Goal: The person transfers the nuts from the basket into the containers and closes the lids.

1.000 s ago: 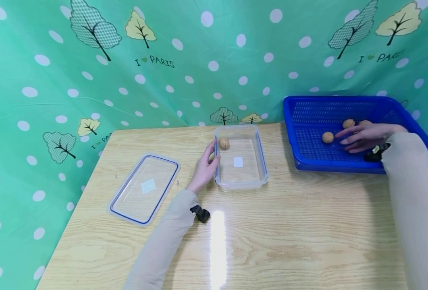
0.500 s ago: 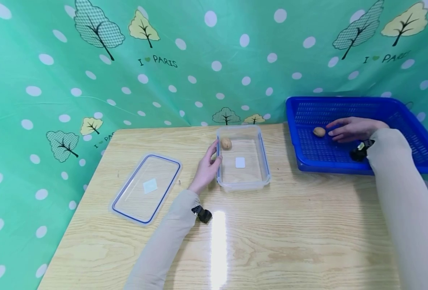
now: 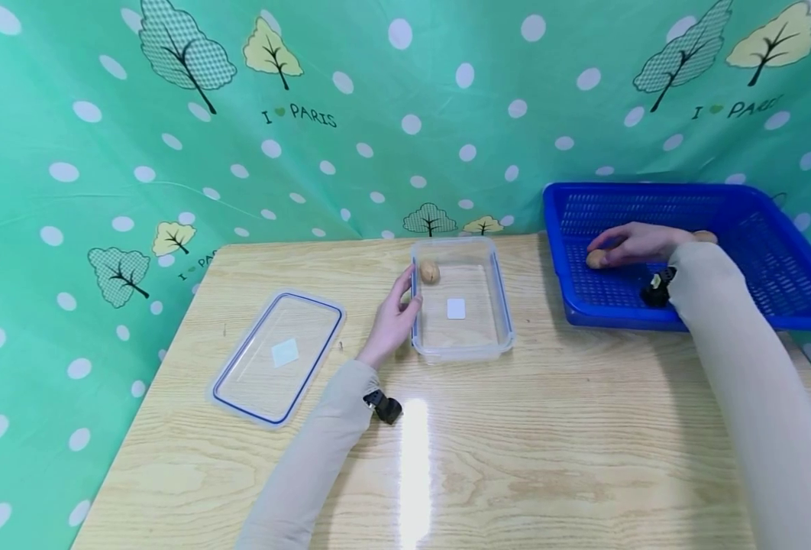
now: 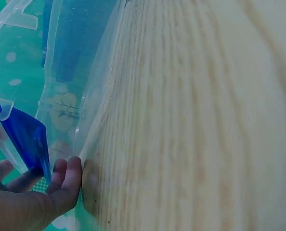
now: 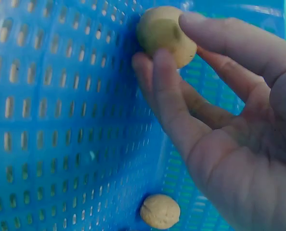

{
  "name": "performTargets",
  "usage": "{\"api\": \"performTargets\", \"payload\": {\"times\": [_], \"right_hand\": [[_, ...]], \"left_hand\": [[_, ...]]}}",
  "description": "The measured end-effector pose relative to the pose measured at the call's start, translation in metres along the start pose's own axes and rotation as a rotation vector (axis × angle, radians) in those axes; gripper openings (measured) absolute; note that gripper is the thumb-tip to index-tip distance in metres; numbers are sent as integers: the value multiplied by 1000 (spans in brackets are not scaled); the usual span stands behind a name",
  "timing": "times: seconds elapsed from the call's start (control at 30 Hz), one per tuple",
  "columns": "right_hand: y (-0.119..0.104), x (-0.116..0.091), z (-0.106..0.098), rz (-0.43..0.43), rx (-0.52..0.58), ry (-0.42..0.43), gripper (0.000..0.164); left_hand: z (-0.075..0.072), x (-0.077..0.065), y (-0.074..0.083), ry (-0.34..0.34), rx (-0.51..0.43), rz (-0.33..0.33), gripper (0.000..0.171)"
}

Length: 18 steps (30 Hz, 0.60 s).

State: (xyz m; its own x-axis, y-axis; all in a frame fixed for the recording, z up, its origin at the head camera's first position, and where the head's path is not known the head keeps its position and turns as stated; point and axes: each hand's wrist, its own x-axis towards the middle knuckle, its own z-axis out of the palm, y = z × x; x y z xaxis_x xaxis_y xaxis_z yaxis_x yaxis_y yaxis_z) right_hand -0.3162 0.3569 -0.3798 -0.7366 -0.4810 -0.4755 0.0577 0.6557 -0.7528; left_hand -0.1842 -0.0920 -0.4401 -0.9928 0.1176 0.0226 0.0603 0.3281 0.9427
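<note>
My right hand (image 3: 642, 243) reaches into the blue basket (image 3: 573, 309) and pinches a walnut (image 3: 595, 259) between thumb and fingertips. In the right wrist view the held walnut (image 5: 164, 36) sits against the thumb and fingers near the basket wall, and a second walnut (image 5: 160, 211) lies lower down. Another walnut (image 3: 704, 236) shows partly behind the right wrist. My left hand (image 3: 390, 321) rests its fingers against the left side of a clear lidless container (image 3: 460, 353), beside its blue latch (image 4: 30, 137). One walnut (image 3: 429, 271) lies in the container's far left corner.
To the left, the clear lid (image 3: 278, 382) with its blue seal lies flat on the wooden table (image 3: 515, 458). A green printed cloth (image 3: 350, 153) hangs behind the table's far edge. The basket stands at the back right.
The right hand has moved left inside the basket to the walnut and now pinches it. The left hand stays at the container, which has not visibly moved on the table.
</note>
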Motion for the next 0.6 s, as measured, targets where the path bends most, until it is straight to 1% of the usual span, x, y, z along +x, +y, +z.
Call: {"api": "performTargets", "payload": {"times": [0.07,0.13,0.3,0.43,0.6], "right_hand": [[-1,2,2,0,-6,26,46],[-2,3,2,-3,15,56,44],[-3,1,1,-48,59,111,40],[-10,-3,2,-93,21,123,41],[-27,-10,5,-97,-19,167,44]], "left_hand": [[0,0,1,-2,-1,2,57],[1,0,1,-3,-1,4,57],[2,1,0,-4,-5,5,57],[2,1,0,-7,-10,5,58],[0,-1,1,-14,-31,9,57]]}}
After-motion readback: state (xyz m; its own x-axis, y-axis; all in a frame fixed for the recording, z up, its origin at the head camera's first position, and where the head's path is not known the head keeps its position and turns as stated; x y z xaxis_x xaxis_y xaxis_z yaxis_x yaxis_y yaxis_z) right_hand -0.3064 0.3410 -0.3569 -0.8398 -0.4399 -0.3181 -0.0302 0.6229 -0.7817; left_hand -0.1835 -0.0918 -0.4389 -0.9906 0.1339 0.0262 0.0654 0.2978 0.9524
